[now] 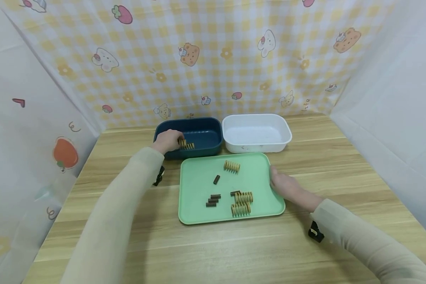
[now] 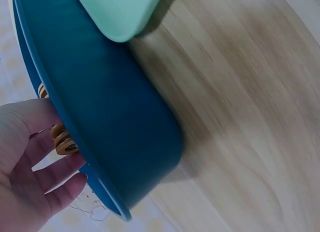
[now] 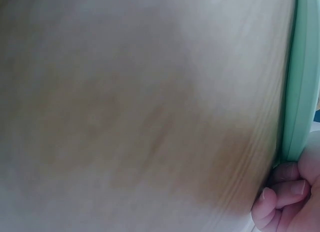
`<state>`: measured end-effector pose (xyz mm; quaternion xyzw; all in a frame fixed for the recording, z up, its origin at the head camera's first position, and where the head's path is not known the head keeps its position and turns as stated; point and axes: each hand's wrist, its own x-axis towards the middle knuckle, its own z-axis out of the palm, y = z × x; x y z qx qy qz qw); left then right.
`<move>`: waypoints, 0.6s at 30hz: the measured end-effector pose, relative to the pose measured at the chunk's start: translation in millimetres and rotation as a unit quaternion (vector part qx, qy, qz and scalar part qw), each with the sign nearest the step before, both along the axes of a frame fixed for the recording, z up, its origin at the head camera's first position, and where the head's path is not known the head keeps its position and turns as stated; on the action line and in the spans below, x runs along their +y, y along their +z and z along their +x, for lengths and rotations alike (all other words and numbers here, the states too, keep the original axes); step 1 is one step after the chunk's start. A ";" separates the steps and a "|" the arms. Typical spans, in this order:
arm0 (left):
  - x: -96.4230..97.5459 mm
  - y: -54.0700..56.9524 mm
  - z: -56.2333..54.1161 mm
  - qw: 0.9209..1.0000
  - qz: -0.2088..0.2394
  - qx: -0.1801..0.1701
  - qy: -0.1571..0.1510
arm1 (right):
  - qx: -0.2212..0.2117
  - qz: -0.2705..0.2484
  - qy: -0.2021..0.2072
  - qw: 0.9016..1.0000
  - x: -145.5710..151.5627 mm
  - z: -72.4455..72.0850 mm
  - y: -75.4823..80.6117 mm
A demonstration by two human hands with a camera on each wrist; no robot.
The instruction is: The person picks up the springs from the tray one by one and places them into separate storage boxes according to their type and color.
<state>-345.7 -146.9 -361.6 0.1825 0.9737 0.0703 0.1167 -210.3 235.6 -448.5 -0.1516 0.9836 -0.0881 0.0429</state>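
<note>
My left hand (image 1: 168, 141) is at the near left part of the dark blue container (image 1: 211, 151). Its thumb and fingers pinch a gold coil spring (image 2: 65, 143) at the rim, and more gold coils (image 1: 189, 146) show beside the fingertips. At the right edge of the green tray (image 1: 198, 177), my right hand (image 1: 286, 186) grips the rim, fingers curled in the right wrist view. On the tray lie a gold spring (image 1: 232, 166) near the back and two more gold springs (image 1: 240, 209) near the front. Several small dark springs (image 1: 213, 200) lie left of these.
A white container (image 1: 257, 148) stands right of the blue one, behind the tray. Wooden table (image 1: 213, 252) surrounds the tray. A yellow checked cloth (image 1: 213, 71) hangs behind, and pale sheets (image 1: 394, 118) hang at both sides.
</note>
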 end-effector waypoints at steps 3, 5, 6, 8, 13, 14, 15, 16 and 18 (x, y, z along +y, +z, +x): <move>-5.8 -2.7 -2.1 1.000 -0.004 0.003 0.002 | 0.002 -0.002 -0.001 1.000 -0.4 0.1 0.1; -9.5 -4.3 -4.2 1.000 -0.007 0.002 0.003 | 0.004 -0.004 -0.001 1.000 -0.5 0.1 -0.1; -11.0 -4.6 -4.9 1.000 -0.009 0.000 0.003 | 0.006 -0.003 -0.002 1.000 -0.5 0.1 -0.5; -13.9 -5.1 -6.1 1.000 -0.009 -0.008 0.003 | 0.008 -0.003 -0.003 1.000 -0.8 0.1 -0.7; -18.6 -6.9 -9.4 0.999 -0.017 -0.028 0.001 | 0.007 -0.003 -0.003 1.000 -0.8 -0.4 -1.1; -19.0 -6.8 -9.9 0.999 -0.016 -0.031 0.004 | 0.006 -0.003 -0.003 1.000 -0.8 -0.3 -0.8; -18.9 -6.5 -10.3 0.999 -0.014 -0.034 0.009 | 0.006 -0.004 -0.002 1.000 -0.5 -0.7 -1.2; -18.8 -6.0 -10.4 0.999 -0.013 -0.036 0.015 | 0.005 -0.004 -0.001 1.000 -0.6 -0.6 -1.1; -18.2 -4.5 -10.6 0.999 -0.008 -0.041 0.026 | 0.004 -0.005 0.000 1.000 -0.5 -1.0 -1.6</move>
